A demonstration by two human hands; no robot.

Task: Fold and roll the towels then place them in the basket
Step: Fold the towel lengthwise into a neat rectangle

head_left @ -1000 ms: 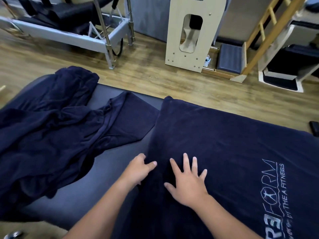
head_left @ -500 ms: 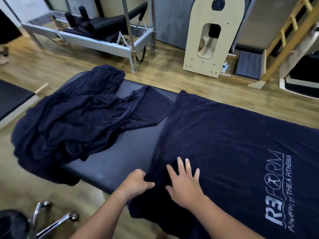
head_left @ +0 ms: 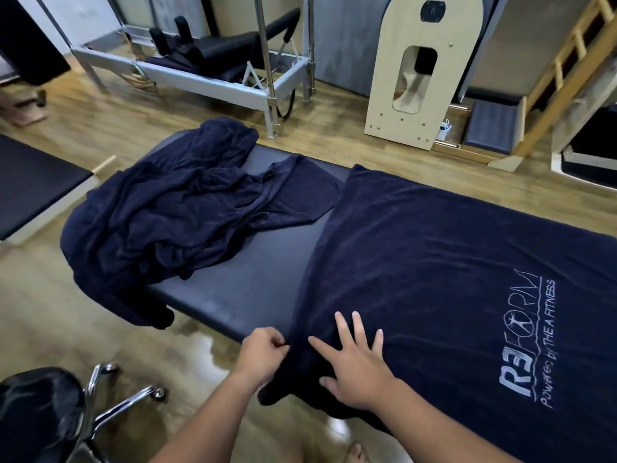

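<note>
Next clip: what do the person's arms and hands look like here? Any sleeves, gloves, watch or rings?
Both forearms are bare up to the frame edge, so no sleeves show. The left hand and right hand wear no gloves. No watch, bracelet or ring shows on either wrist or on the visible fingers. Neither arm shows any markings.

A navy blue towel (head_left: 450, 262) with pale grey printed lettering was spread over the right end of a dark charcoal padded bench (head_left: 253, 279). A second, plain navy towel (head_left: 160, 222) was heaped at the bench's left end. The floor (head_left: 140, 128) was patterned in light brown wood grain. A black chair (head_left: 36, 416) with chrome legs was seen below the bench's near left corner.
</note>
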